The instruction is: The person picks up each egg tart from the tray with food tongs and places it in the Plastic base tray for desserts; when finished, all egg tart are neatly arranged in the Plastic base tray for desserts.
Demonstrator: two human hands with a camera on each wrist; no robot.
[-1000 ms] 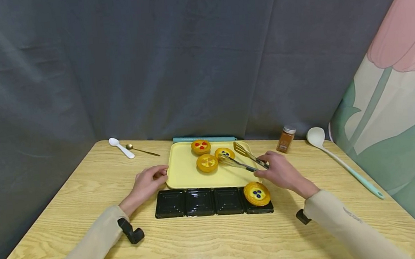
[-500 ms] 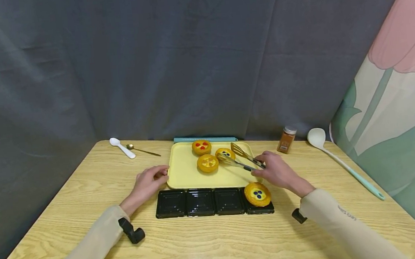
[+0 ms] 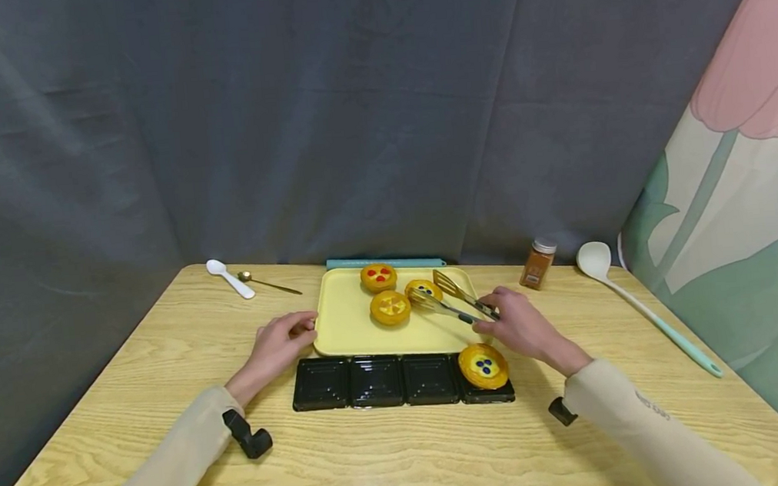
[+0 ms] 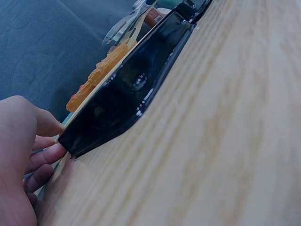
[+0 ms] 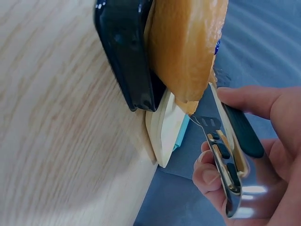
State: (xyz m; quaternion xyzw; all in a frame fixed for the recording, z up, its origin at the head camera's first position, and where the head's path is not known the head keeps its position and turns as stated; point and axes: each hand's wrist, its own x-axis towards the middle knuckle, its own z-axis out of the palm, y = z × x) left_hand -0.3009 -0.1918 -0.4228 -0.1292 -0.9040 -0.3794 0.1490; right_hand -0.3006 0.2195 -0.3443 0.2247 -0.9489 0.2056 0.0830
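My right hand grips metal tongs whose open tips reach over the yellow tray beside a blueberry tart. Two more tarts sit on the tray: a yellow-topped one and a red-topped one. Another blueberry tart lies in the rightmost cell of the black four-cell tray. My left hand rests on the table with curled fingers against the yellow tray's left front corner.
A white spoon and a small gold spoon lie at the back left. A spice jar and a long white ladle with a teal handle lie at the right. A teal strip runs behind the tray.
My right hand and the tongs have shifted slightly left and toward the tarts on the tray. The left hand has stayed put.
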